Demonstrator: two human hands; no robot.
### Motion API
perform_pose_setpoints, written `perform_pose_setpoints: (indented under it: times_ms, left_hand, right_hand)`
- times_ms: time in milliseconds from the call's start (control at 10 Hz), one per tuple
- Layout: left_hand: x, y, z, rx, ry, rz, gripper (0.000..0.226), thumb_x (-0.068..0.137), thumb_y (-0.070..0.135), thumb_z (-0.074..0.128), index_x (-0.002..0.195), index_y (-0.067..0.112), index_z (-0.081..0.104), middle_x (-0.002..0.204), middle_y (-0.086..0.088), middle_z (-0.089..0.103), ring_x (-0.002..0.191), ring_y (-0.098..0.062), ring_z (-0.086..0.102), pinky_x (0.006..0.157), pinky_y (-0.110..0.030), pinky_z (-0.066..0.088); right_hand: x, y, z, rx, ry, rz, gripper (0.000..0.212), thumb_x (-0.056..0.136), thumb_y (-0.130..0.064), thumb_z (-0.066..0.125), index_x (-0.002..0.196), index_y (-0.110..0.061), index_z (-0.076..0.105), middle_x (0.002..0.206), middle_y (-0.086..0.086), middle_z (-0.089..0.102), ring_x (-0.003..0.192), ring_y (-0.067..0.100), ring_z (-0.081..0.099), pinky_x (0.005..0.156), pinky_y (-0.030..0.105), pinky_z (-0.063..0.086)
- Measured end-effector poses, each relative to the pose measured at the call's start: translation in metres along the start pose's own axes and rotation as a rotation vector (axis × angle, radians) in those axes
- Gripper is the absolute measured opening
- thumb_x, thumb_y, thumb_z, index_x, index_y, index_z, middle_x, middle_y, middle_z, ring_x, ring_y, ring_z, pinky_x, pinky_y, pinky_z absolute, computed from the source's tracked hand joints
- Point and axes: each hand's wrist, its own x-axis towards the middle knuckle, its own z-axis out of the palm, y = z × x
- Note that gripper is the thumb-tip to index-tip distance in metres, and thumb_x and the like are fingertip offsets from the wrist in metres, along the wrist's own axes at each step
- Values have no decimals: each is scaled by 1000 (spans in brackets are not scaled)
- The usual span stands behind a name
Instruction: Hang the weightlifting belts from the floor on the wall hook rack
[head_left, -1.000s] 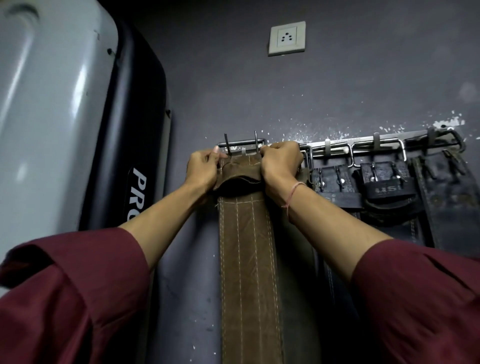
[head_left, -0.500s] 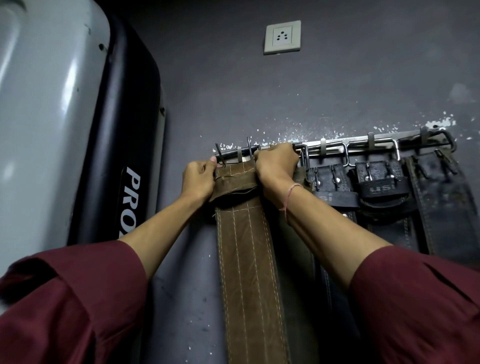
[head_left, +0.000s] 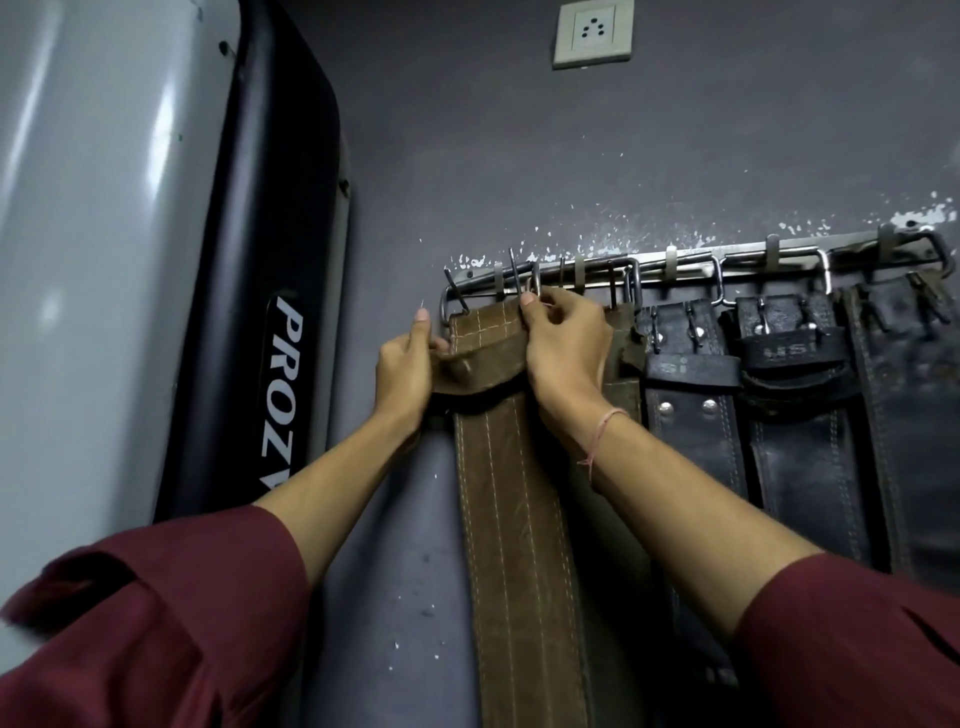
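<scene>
Two hands (head_left: 408, 371) (head_left: 566, 348), perhaps five belts (head_left: 514, 493)

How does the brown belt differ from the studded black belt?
The brown belt has pale stitch lines; the black belt shows two metal studs. The left hand and right hand grip the brown belt's top; the black belt hangs untouched. Both run down the wall below the rack.
</scene>
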Motion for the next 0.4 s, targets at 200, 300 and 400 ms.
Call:
perform_pose_setpoints:
  times_ms: [200,300,400]
  left_hand:
    - [-28,-5,-12,-60,-14,-104,66,92,70,38,78,13,68,74,-11,70,64,-25,67,59,-31,52]
    - [-49,-4,-19,-41,-13,-59,60,98,58,43,90,4,68,75,-16,72,64,-28,72,51,-34,59]
    - [-68,-10,-26,-31,95,-117,50,102,50,42,86,6,60,69,-18,68,59,-32,70,57,-44,62]
  right_hand:
    - [-43,18,0,86,135,-103,22,100,-16,56,114,-9,71,98,-9,69,85,-2,61,85,11,47]
    - [-61,28,-8,91,121,-125,25,101,-15,53,120,-9,69,110,-1,72,103,9,64,93,23,49]
    - [-76,34,-20,89,140,-88,24,100,-11,53,118,-11,69,107,-5,70,102,9,63,93,25,49]
